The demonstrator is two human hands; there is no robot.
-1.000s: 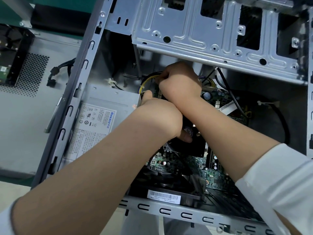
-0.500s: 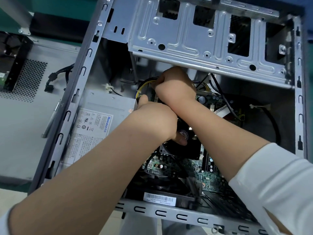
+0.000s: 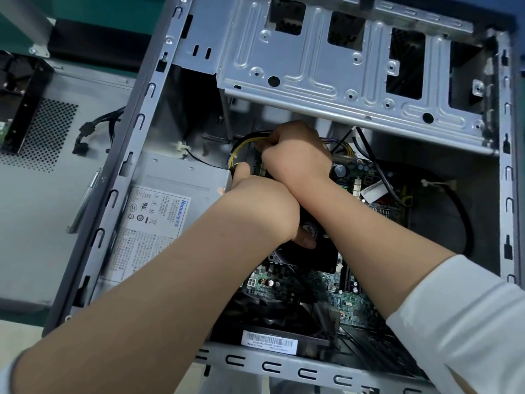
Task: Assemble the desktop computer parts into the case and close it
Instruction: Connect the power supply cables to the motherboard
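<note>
The open computer case (image 3: 136, 155) lies on its side with the motherboard (image 3: 326, 288) and the grey power supply (image 3: 170, 200) inside. My right hand (image 3: 292, 149) reaches in below the drive cage (image 3: 326, 75) and grips the yellow and black power cables (image 3: 241, 146) at the board's top edge. My left hand (image 3: 261, 206) lies crossed under my right wrist. Its thumb rests on the black CPU fan (image 3: 312, 260) and one finger touches the cable bundle. Its other fingers are hidden.
The case's grey side panel (image 3: 34, 209) with a perforated vent lies to the left, beside a loose black cable (image 3: 91, 129). A black part with a barcode label (image 3: 270, 341) sits at the case's near rail. Black cables loop at the right inside the case.
Both hands stay at the same spot on the cables by the board's top edge. Only the view has shifted a little, showing more of the drive cage.
</note>
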